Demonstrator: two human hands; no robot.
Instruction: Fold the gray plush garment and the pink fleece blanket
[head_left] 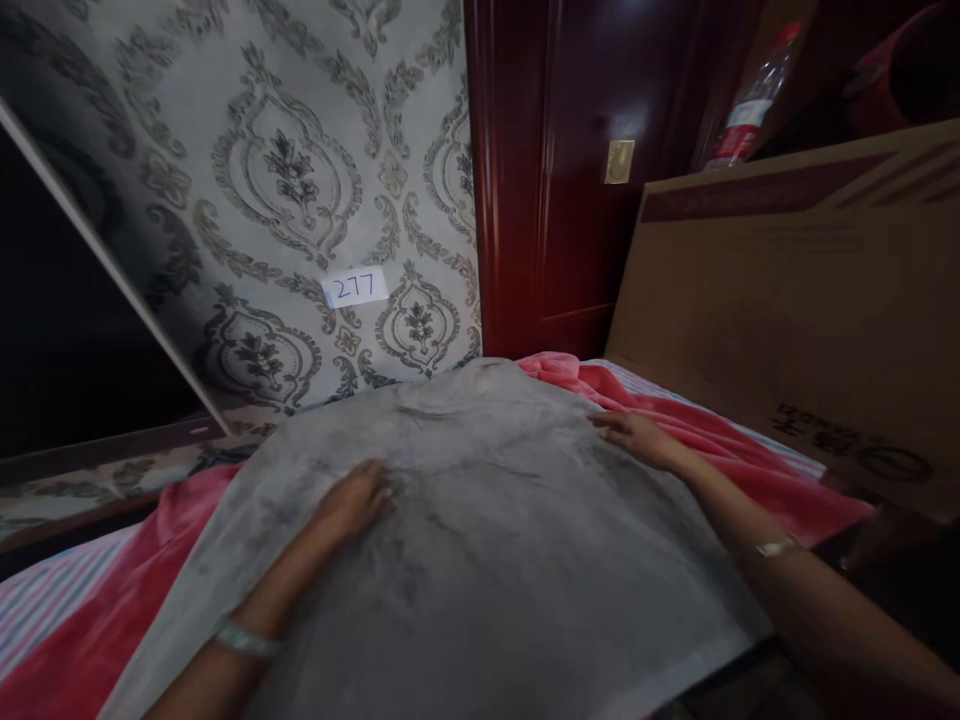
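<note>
item: grey cloth (480,540), soft and mottled, spread flat over a red blanket (712,440); the blanket is laid on striped bedding (45,600), seen at the lower left.

left hand (352,505): laid palm down on the cloth's left part, fingers extended and pressed flat, nothing gripped. a pale band (244,640) is worn at the wrist.

right hand (637,435): laid at the cloth's right edge, just where it meets the blanket; fingers appear stretched out flat, though in the dim light it cannot be told whether the edge is pinched. a bracelet (776,547) is worn at the wrist.

surroundings: patterned wallpaper (300,180) behind the bed, with a paper label (355,288) marked 277 stuck on it. a dark red wooden door (555,170) beside the wall. a large cardboard sheet (795,290) is leaned at the right. a plastic bottle (750,100) is seen above it. a dark panel (67,330) is set at the left.
</note>
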